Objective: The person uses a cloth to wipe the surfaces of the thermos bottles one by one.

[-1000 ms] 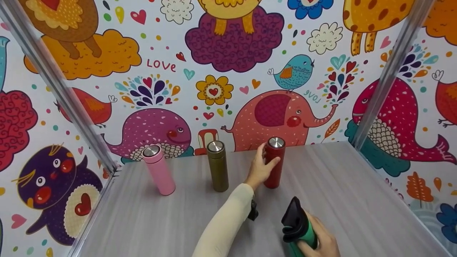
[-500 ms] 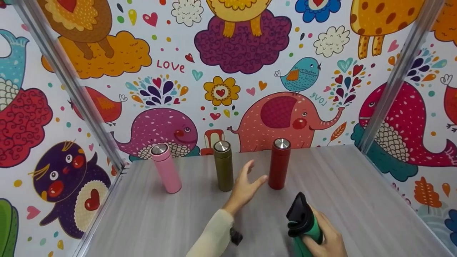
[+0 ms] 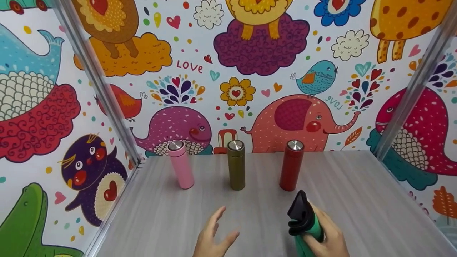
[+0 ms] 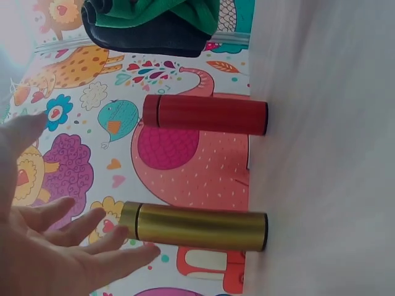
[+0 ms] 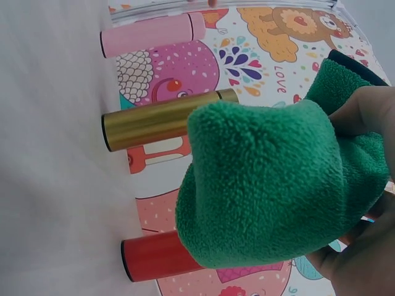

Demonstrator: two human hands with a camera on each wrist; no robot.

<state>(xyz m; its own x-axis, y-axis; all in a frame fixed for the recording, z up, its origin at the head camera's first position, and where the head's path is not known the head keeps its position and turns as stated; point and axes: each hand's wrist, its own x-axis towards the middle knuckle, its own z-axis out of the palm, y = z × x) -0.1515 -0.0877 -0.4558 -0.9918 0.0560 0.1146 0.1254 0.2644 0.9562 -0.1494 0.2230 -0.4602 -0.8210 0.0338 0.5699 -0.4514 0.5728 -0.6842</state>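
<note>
My right hand (image 3: 330, 235) grips a folded cloth (image 3: 303, 223), fuzzy green on one face and black on the other. In the right wrist view the green cloth (image 5: 265, 179) bulges out from the fingers and covers part of the red bottle (image 5: 162, 254). My left hand (image 3: 214, 235) is at the front of the table, fingers spread and holding nothing. Behind the hands stand three slim, upright vacuum bottles with steel-topped lids: a pink bottle (image 3: 182, 166) on the left, an olive-gold bottle (image 3: 236, 167) in the middle and a red bottle (image 3: 292, 167) on the right.
The grey wood-grain table (image 3: 160, 221) ends at a back wall (image 3: 235, 117) printed with cartoon animals. Metal posts rise at both back corners, the left post (image 3: 107, 92) and the right post (image 3: 414, 89). Printed side panels flank the table.
My left hand has let go of the red bottle and drawn back toward the front left. The red bottle stays upright. The right hand keeps its grip on the cloth.
</note>
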